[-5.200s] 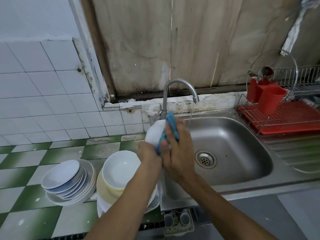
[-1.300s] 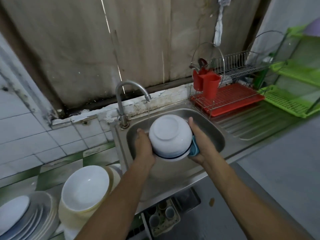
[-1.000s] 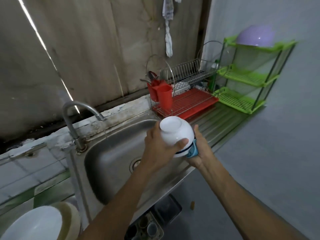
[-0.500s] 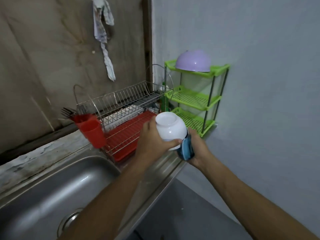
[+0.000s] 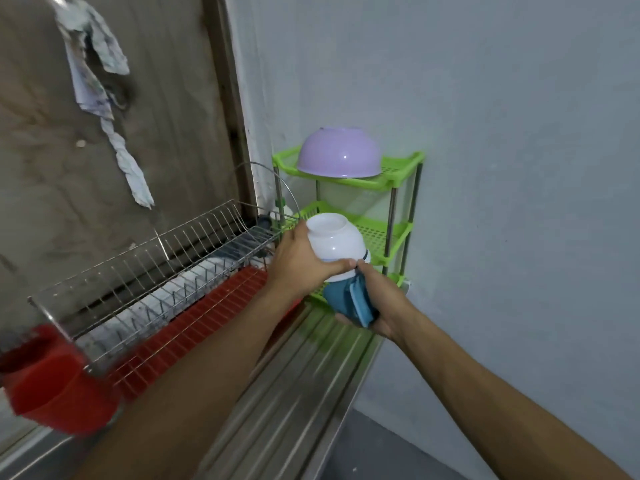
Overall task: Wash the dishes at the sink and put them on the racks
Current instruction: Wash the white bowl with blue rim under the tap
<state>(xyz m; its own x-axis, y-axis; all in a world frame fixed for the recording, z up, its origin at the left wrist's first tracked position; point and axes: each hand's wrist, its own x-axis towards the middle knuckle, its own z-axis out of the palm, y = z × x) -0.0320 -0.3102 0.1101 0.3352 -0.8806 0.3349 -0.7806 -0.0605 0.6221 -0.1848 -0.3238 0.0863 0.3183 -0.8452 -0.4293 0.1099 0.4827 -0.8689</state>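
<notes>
At far left, mind the red cup (image 5: pixel 52 386) and the wire dish rack (image 5: pixel 156 271) over its red tray (image 5: pixel 194 327). With the left hand (image 5: pixel 301 268) grip wrapped round the upturned white bowl (image 5: pixel 334 244), held aloft just before the green rack (image 5: pixel 384 233), lower rim-down onto the middle shelf, clear of the posts. With the right hand (image 5: pixel 384 306) grip closed on the blue sponge (image 5: pixel 346 299) just beneath, steady lightly. Above, avoid knocking the purple bowl (image 5: pixel 337 157).

white bowl (image 5: pixel 334 241), blue sponge (image 5: pixel 349 299), green rack (image 5: pixel 398 174)

Left hand (image 5: pixel 298 268) grips bowl (image 5: pixel 334 242); right hand (image 5: pixel 384 306), sponge (image 5: pixel 349 299).
</notes>
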